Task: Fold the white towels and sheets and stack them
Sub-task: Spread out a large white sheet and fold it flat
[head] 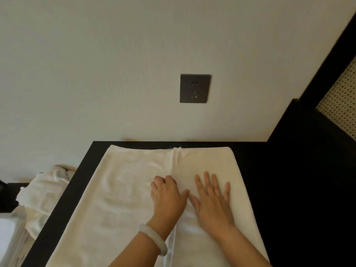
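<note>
White towel (123, 189) lies lengthwise on a dark table (269, 180), its long axis running from the person straight toward the wall. Its right side is folded over, and that flap's edge (174, 164) runs down the middle. The right hand (212, 201) lies flat on the flap, fingers spread and pressing. The left hand (167, 197) sits just beside it on the centre line, fingers curled at the edge — whether they pinch cloth cannot be told. The unfolded half lies to the left, nearer the left hand, so that side likely folds over next. A loose heap of white linen (46, 191) waits off the table's left edge — unfolded, by the look of it.
</note>
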{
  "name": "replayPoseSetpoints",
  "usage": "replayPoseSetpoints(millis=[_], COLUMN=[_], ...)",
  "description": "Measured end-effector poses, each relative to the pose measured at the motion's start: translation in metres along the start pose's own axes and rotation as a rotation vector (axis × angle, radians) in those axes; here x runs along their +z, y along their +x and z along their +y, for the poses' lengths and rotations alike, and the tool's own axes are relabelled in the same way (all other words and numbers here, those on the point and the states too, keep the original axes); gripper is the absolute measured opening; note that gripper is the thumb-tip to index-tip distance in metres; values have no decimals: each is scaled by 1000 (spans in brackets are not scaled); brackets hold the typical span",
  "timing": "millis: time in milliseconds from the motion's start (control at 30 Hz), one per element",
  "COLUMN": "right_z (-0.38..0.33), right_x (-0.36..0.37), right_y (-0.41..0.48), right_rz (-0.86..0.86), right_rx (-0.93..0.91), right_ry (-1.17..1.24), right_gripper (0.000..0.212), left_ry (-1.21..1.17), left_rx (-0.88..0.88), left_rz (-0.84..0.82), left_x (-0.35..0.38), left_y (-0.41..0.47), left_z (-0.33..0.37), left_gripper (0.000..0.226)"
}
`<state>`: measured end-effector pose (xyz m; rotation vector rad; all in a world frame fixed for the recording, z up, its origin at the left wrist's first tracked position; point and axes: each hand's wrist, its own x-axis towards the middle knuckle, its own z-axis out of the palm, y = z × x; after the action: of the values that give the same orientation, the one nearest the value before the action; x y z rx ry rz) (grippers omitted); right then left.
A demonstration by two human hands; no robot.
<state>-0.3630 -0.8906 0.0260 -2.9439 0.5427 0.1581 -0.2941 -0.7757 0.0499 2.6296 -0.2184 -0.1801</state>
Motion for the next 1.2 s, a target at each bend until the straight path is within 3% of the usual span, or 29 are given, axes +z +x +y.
replayPoseSetpoints(millis=[200,333,400,767,967,1100,1200], right_z=[1,22,39,35,64,68,86], right_x=[-10,-10,-1,20,11,9,-3], right_y=[-26,-33,-38,-64,-88,-111,-128], right_rz=[-67,112,124,78,62,17,-118], right_rx=[-139,39,124,104,44,39,-14], right_ry=[111,119,48,-45,49,115,415], right_gripper=[62,63,64,71,65,65,66], left_ry=[29,1,-7,103,-90,-121,-76], left_rx=[-33,-18,-23,-67,-45,-14,-13], left_rz=[-51,-89,-100,-169,-98,-191,-301], left_x=[-5,-7,-9,-12,-18,-27,-33], left_y=[-4,-1,1,-27,-45,-73,-91], left_z=[9,6,3,-10,-25,-31,-38], left_gripper=[52,40,40,45,27,46,53])
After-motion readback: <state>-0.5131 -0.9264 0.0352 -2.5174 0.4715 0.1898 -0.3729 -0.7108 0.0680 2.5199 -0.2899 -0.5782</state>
